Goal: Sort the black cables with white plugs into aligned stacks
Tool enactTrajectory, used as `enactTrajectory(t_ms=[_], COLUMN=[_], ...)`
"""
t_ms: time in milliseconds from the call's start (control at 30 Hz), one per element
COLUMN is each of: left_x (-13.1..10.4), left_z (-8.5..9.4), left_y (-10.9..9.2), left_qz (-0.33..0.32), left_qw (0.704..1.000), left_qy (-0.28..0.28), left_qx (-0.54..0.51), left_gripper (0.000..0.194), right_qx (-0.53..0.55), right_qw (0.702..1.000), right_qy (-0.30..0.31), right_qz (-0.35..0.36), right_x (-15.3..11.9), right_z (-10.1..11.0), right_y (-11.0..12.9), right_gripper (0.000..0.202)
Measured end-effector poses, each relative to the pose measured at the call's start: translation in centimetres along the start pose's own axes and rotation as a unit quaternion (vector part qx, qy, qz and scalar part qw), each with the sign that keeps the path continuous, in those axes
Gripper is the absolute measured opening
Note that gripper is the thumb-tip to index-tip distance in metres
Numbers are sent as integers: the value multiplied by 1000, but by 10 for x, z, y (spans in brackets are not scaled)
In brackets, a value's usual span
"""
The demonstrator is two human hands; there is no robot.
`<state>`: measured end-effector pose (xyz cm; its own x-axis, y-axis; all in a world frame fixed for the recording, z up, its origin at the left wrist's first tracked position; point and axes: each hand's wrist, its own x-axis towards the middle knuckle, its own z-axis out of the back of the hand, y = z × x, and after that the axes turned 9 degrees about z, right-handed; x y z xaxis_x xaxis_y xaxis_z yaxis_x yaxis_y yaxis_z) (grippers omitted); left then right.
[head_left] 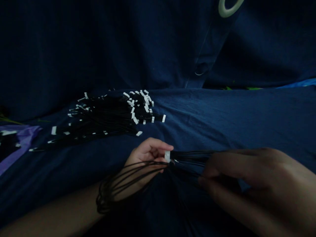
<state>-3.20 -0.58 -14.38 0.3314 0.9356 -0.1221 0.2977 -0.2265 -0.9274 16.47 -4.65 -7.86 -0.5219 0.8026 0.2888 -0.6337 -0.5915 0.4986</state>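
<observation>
Purple sheeting (pixel 24 141) lies far left of the left-hand grip. Nearer, beyond and left of that grip, a pile of black cables (pixel 106 115) with white end pieces rests on blue fabric (pixel 222 118). The left hand (pixel 145 159) pinches a white connector (pixel 167 156) between thumb and fingertips; looped black leads (pixel 100 200) extend leftward from below this grip, across the wrist. Straight black wires (pixel 189 154) run from the connector's right side to the right hand (pixel 269 177), whose thumb and fingers appear pressed together on them.

For sound handling, hold the connector square in the left-hand grip, with fingertips clear of its wired face. Keep the wires parallel between the two grips and guide them singly; light tension should prevent crossing.

Left of the left-hand grip, the sheeting's contents are cut off by the frame. Whether the loops pass fully round the wrist cannot be told. Wires hanging below the connector fade into shadow. The right-hand grip is blurred, concealing how many wires it holds.
</observation>
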Motion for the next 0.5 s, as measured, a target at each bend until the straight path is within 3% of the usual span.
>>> enactTrajectory(t_ms=[100,233,400,500], left_x=[-4,-4,-1,0], left_z=[-5,-3,9,14], left_y=[0,2,5,6], left_qz=[-36,-39,-94,-114], left_qw=[999,999,988,980], left_qy=[10,19,104,127], left_qx=[-23,-3,58,98], left_gripper=[15,15,20,22], right_qx=[-27,-31,-53,-56], right_qw=[999,999,997,997], right_qy=[4,7,6,10], right_qz=[27,40,46,51], right_x=[-4,-9,-10,-9], right_z=[-5,-10,-10,-9], right_y=[-6,-11,-12,-13], right_gripper=[17,14,12,14])
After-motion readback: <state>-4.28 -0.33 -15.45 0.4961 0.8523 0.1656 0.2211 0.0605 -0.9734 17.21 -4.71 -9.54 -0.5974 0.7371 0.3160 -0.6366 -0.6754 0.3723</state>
